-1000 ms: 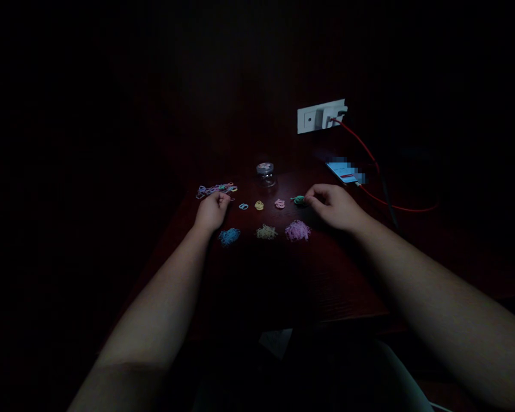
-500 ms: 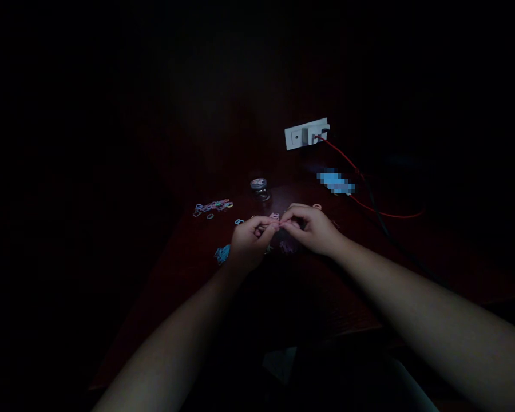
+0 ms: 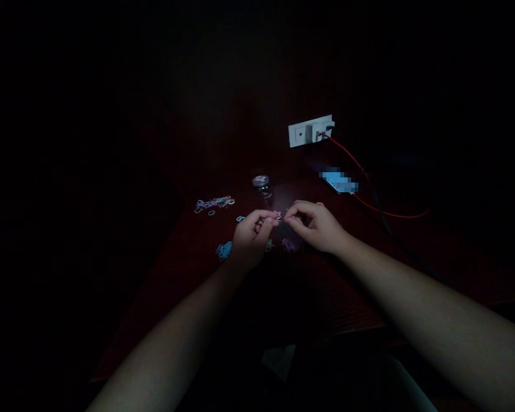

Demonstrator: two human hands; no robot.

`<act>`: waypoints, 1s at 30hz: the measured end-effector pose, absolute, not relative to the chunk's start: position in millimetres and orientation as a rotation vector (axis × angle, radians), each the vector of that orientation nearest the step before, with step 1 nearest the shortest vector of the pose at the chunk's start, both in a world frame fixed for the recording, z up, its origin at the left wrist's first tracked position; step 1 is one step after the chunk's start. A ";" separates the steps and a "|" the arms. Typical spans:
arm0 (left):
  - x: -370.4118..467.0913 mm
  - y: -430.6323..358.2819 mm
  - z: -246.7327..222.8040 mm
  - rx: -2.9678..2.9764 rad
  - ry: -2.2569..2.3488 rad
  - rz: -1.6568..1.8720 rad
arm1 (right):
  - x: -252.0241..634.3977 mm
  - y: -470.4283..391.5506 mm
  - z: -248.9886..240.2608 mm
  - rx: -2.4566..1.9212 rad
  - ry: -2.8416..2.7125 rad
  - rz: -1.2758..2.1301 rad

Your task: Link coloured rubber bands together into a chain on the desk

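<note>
My left hand [image 3: 253, 234] is closed in a pinch over the middle of the dark red table [image 3: 189, 269]. Opposite it, a small gap away, my right hand [image 3: 315, 226] pinches thumb and forefinger together. Whatever either hand holds is too small and dim to make out. Pink bands [image 3: 277, 214], like small elastic hair ties, lie just beyond the fingertips. Below the hands are a purple pile [image 3: 290, 245] and a few yellowish bands [image 3: 270, 245], partly hidden by my left hand. A blue pile [image 3: 224, 250] lies left of my left wrist, and a blue band [image 3: 240, 218] sits above it.
A mixed-colour heap of bands [image 3: 214, 203] lies at the back left. Behind the hands stands a small clear lidded jar [image 3: 261, 186]. A blurred phone-like device [image 3: 339, 181] with a red cable [image 3: 403, 217] lies at right, below a wall socket [image 3: 300, 135].
My hands have drawn slightly apart; their fingertips met before and now have a gap between them. The view has shifted a little.
</note>
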State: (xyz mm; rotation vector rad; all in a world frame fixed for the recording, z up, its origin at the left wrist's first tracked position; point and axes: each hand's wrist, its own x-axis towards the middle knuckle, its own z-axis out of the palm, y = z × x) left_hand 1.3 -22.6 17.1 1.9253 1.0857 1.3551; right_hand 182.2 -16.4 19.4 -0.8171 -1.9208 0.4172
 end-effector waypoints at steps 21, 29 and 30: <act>-3.3 -15.3 10.1 2.199 1.160 1.319 | 182.9 -16.6 20.6 -0.808 -1.927 0.433; -4.5 -14.6 9.6 2.199 1.169 1.324 | 184.3 -13.7 18.5 -0.798 -1.935 0.402; -4.5 -14.7 9.5 2.195 1.171 1.323 | 184.4 -13.6 18.4 -0.801 -1.937 0.402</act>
